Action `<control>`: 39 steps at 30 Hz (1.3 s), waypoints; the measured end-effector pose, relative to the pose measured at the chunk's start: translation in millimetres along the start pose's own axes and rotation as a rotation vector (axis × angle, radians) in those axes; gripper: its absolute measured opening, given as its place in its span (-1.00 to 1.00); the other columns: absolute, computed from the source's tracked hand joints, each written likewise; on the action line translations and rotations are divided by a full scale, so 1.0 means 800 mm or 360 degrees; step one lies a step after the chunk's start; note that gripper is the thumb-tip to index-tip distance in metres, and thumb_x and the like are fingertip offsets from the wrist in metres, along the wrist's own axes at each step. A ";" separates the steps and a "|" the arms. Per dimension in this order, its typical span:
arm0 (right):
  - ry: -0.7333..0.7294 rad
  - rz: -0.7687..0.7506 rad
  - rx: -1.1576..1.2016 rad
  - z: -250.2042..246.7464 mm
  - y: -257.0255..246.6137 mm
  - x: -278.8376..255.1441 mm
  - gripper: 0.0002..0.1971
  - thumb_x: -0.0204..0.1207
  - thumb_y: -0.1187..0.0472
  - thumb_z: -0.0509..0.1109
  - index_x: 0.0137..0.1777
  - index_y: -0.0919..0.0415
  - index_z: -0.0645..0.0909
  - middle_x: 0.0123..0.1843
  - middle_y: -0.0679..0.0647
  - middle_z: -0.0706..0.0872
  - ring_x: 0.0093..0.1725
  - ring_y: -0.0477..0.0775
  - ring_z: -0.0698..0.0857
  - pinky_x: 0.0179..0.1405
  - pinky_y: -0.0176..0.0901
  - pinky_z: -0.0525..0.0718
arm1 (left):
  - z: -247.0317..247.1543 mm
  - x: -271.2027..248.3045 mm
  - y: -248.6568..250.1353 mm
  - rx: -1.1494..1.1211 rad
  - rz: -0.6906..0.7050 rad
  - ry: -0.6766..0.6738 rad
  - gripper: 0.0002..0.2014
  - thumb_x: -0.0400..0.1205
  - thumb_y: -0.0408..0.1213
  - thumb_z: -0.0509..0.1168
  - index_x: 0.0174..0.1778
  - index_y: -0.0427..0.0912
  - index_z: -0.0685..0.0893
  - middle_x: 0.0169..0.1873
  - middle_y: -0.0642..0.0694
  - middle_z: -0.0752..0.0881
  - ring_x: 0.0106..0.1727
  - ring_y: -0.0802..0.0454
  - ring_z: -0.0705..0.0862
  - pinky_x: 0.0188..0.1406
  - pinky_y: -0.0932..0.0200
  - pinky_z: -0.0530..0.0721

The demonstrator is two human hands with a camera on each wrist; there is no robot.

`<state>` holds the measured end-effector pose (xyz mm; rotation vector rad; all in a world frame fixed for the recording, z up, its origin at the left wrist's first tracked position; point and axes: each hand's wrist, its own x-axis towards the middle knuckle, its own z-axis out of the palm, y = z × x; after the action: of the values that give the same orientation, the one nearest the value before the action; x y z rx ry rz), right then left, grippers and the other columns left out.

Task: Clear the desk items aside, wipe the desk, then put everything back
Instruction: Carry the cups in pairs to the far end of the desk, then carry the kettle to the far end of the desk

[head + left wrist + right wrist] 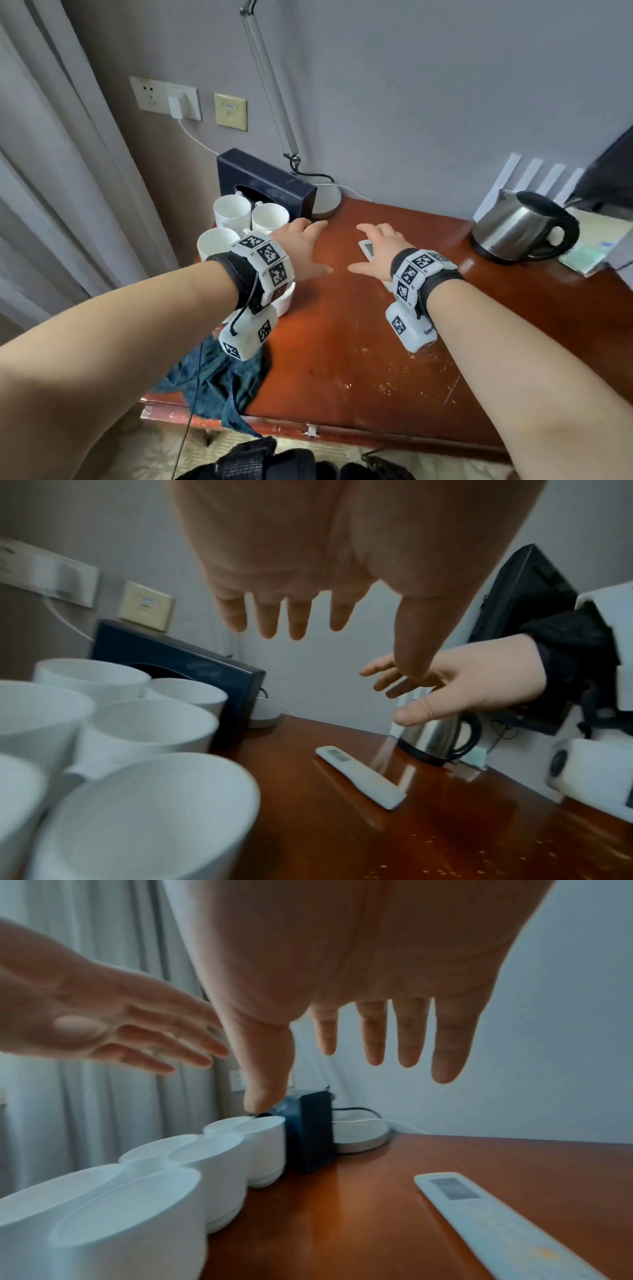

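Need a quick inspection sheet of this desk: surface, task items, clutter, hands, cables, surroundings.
Surface: red-brown desk, glossy, pale specks near the front edge.
Job's things: white mugs grouped at the left edge; dark tissue box behind them; white remote flat mid-desk; steel kettle at right; teal cloth hanging over the front left corner.
Clutter: papers beside the kettle.
Hands: left hand and right hand open above the desk, holding nothing.
Cables: white charger cable from the wall socket; lamp cord by the lamp base.
Surroundings: grey curtain, grey wall.

Hotel room: kettle (524, 229), mugs (233, 210), curtains (51, 171).
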<state>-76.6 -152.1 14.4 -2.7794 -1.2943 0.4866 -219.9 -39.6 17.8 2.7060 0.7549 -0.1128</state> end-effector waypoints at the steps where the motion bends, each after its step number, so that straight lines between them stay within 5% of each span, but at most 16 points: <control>1: 0.0020 0.0063 0.0023 -0.005 0.015 -0.004 -0.18 0.43 -0.15 0.41 0.62 -0.06 0.07 0.57 0.09 0.22 0.54 0.21 0.27 0.43 0.09 0.38 | 0.002 0.005 0.013 -0.0028 0.0047 -0.0011 -0.15 0.55 0.12 0.31 0.66 0.06 -0.01 0.61 -0.08 0.15 0.60 -0.10 0.21 0.54 -0.03 0.26; 9: 0.0119 0.0472 0.0121 -0.038 0.172 -0.038 -0.23 0.48 -0.10 0.38 0.61 -0.06 0.09 0.58 0.15 0.21 0.54 0.25 0.30 0.47 0.11 0.37 | 0.027 0.072 0.141 -0.0126 0.0283 -0.0073 -0.18 0.55 0.02 0.35 0.65 0.08 0.03 0.61 -0.10 0.15 0.60 -0.13 0.23 0.51 -0.03 0.29; 23: 0.0279 0.0706 0.0268 -0.123 0.529 0.020 -0.26 0.51 0.03 0.39 0.61 -0.02 0.10 0.56 0.21 0.23 0.48 0.33 0.38 0.46 0.16 0.42 | 0.070 0.290 0.400 -0.0138 0.0032 -0.0225 -0.17 0.58 -0.01 0.34 0.65 0.07 -0.02 0.61 -0.13 0.15 0.54 -0.20 0.36 0.45 -0.14 0.45; 30: 0.0169 0.0605 0.0444 -0.130 0.605 0.094 -0.24 0.58 0.12 0.33 0.66 0.05 -0.04 0.64 0.18 0.19 0.55 0.27 0.35 0.51 0.11 0.37 | 0.094 0.391 0.454 -0.0196 -0.0082 -0.0234 -0.10 0.53 0.02 0.39 0.66 0.07 -0.04 0.60 -0.14 0.18 0.54 -0.19 0.35 0.48 -0.18 0.41; 35: 0.0104 0.0464 0.0422 -0.123 0.634 0.131 -0.40 0.60 0.16 0.29 0.59 0.12 0.15 0.51 0.22 0.44 0.42 0.29 0.49 0.41 0.10 0.47 | 0.105 0.435 0.482 -0.0232 -0.0102 -0.0242 -0.03 0.49 -0.02 0.45 0.66 0.02 -0.08 0.60 -0.19 0.22 0.54 -0.20 0.36 0.47 -0.11 0.40; 39: 0.0018 0.0339 0.0445 -0.123 0.652 0.134 -0.42 0.62 0.19 0.26 0.60 0.13 0.16 0.52 0.18 0.45 0.44 0.26 0.49 0.40 0.03 0.45 | 0.107 0.458 0.491 -0.0211 -0.0095 -0.0282 0.10 0.42 -0.05 0.52 0.66 0.02 -0.16 0.60 -0.23 0.20 0.55 -0.24 0.34 0.48 -0.19 0.39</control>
<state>403.4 -402.3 -5.7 -2.6861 -0.8538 0.6082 297.5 -204.9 -7.9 2.5098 0.7617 -0.3017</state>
